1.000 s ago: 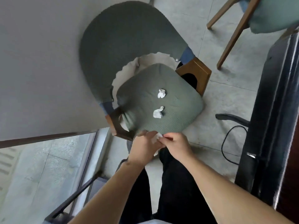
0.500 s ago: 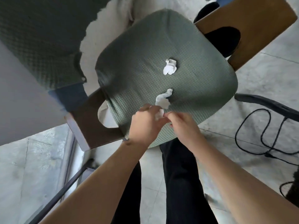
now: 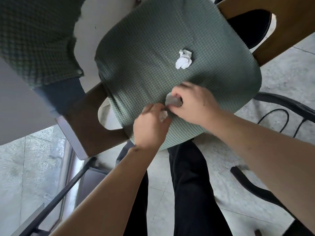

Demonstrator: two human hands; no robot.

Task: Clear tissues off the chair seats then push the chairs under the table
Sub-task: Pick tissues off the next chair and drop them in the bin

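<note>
L hand [image 3: 150, 124] & R hand [image 3: 192, 103] gripping tissues, green seat [image 3: 144, 53], grey tile floor [image 3: 281, 79]

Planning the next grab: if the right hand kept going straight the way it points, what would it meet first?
Probably the loose tissue on the seat; the right hand, already holding one, points up-left, so its line may pass just left of it.

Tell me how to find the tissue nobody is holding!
Find the green seat. Near its middle lies one crumpled white tissue, all alone. The other tissues are pinched in the hands by the seat's front edge.
</note>
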